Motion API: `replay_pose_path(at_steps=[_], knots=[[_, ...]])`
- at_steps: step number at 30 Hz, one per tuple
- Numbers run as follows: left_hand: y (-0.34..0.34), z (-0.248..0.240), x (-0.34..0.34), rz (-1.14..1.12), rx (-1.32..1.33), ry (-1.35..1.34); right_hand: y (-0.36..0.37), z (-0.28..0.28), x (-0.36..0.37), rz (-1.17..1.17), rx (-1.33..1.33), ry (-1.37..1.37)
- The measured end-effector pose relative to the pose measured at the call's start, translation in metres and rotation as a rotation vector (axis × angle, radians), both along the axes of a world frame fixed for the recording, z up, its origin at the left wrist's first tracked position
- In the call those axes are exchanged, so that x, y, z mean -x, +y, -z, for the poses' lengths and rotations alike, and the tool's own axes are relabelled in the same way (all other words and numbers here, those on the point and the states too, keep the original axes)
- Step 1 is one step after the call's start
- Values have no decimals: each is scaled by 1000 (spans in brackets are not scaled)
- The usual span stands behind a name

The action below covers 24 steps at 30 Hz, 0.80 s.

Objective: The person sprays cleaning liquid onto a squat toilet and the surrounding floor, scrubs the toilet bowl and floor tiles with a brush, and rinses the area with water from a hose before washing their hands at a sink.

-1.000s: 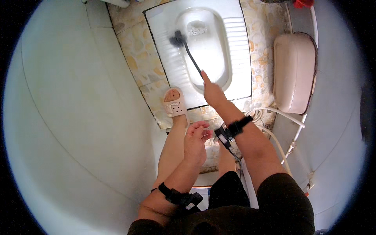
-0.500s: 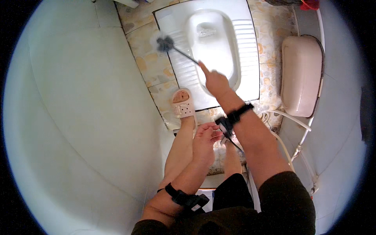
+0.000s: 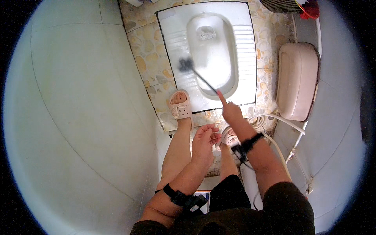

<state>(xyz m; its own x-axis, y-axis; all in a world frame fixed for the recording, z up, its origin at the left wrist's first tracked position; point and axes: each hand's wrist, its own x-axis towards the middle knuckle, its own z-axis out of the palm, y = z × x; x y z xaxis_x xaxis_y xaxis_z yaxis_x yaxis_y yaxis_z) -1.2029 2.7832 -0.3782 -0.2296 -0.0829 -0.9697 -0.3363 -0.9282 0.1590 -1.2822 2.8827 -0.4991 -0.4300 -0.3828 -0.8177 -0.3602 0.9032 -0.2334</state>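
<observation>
Brush (image 3: 199, 76), dark and thin-handled, is over the white squat toilet (image 3: 247, 88), its blurred head (image 3: 186, 65) at the left ribbed tread (image 3: 177, 44), just beside the bowl (image 3: 220, 72). Half a second ago that head was out at the toilet's left edge; it has come back inward and nearer the person, so the work now falls on the ribbed surface rather than the border. Whether the bristles press down or skim above it, I cannot tell through the blur.

The right hand (image 3: 232, 112) is closed around the handle's near end, with the forefinger laid along it, and has drawn back toward the body together with the brush. The left hand (image 3: 203, 138) hangs well apart from it, fingers half curled with gaps between them, as before; I see nothing held there.

As for containers, the bowl has bubbly water (image 3: 206, 36) at its far-end opening, while its nearer part is shiny and white. A pink basin (image 3: 297, 80) leans by the right wall, seemingly with its outer side toward us, so its inside is hidden. Beyond it, a dark basket (image 3: 280, 5) is cut off at the upper edge, a red item (image 3: 310, 9) next to or in it; which, I cannot tell.
</observation>
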Motion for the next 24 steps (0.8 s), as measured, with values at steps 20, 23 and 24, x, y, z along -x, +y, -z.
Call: replay_pose_path(at_steps=[20,23,24], knots=[[13,-2,-4,-34,-45,56,139,-3,52,298,-164,299],[22,-5,-3,-31,-61,66,80,18,158,275,-44,491],[23,-5,-4,-29,-67,54,62,15,176,311,-76,463]])
